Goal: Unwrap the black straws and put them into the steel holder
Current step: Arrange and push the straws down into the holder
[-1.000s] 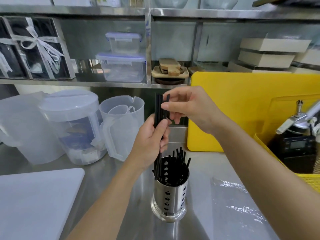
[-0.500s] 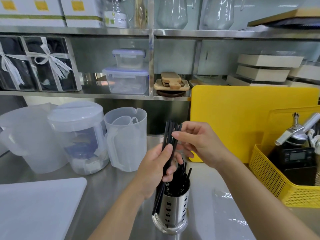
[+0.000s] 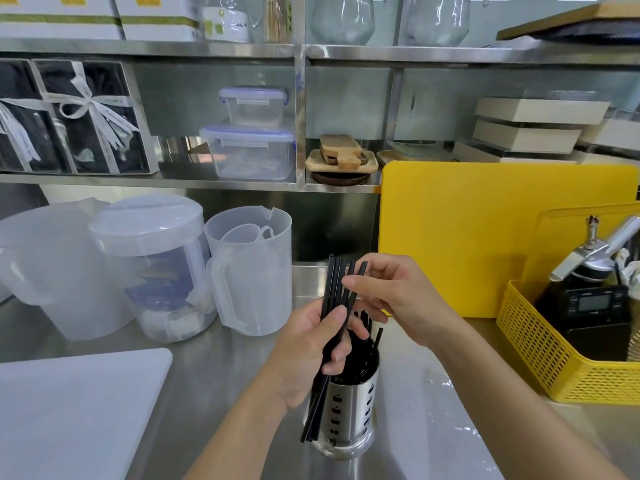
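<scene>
Left hand [image 3: 308,348]: fingers [image 3: 334,317] curled round the bundle of black straws [image 3: 332,282], thumb across the front. Right hand [image 3: 398,296] pinches the top of one straw and splays it right, off the bundle. Steel holder [image 3: 349,417] stands on the worktop [image 3: 214,393] just under the hands, already part-filled.

Risk: the bundle's lower ends hang outside the holder's left wall, near its base. If released now, they land on the worktop, not in the holder. Pulling one straw against a loose left grip could spill the rest.

Vs 1 s ago: lower ends were about rim level and are now well below it. The tops fan wider.
</scene>
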A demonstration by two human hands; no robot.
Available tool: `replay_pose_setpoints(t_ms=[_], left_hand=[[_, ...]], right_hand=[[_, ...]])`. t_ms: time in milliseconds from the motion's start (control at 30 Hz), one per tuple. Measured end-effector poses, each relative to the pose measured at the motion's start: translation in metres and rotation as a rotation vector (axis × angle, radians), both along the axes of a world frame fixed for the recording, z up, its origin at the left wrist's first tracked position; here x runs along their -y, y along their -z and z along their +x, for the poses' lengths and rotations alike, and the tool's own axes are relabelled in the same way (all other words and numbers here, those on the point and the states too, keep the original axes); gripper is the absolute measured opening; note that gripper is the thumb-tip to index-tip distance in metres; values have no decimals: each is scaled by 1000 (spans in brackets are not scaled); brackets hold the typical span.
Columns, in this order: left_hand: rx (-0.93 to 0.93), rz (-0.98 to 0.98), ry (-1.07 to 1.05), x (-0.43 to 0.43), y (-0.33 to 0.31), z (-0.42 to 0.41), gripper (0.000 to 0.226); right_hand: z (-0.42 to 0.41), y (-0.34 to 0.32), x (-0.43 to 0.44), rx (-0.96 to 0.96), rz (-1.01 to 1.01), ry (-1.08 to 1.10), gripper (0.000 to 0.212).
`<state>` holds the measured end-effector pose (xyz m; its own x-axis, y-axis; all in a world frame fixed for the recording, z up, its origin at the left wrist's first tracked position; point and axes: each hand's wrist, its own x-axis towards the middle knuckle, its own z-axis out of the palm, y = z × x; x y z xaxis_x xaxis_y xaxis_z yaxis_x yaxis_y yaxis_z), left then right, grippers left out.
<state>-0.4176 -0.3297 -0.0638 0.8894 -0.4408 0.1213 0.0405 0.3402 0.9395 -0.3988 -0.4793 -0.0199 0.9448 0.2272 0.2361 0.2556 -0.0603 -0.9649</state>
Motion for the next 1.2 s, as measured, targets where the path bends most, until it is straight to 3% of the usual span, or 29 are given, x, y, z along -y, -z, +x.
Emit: replay_pose_setpoints(t_ms=[367, 533, 667, 767, 867, 1000, 1100, 1200], left_hand=[[-33, 155, 28, 0, 4, -5, 16], [-71, 285, 13, -3, 9, -7, 18], [-140, 305, -132, -7, 7, -2, 19], [-312, 100, -287, -17, 2, 12, 34], [-530, -281, -381, -26, -9, 28, 38], [-489, -529, -382, -22, -31, 40, 38], [-493, -545, -421, -19, -41, 44, 33], [-536, -645, -512, -20, -42, 52, 26]], right_hand=[[3, -1, 1, 71, -24, 116, 18], [8, -13, 9, 168, 107, 330, 25], [0, -16, 8, 320, 402, 547, 19], [-8, -14, 4, 570, 328, 603, 15], [-12, 7, -7, 735, -60, 497, 7], [-14, 43, -20, 838, -504, 271, 5], [-17, 54, -23, 858, -549, 130, 7], [-19, 48, -22, 658, -380, 42, 11]])
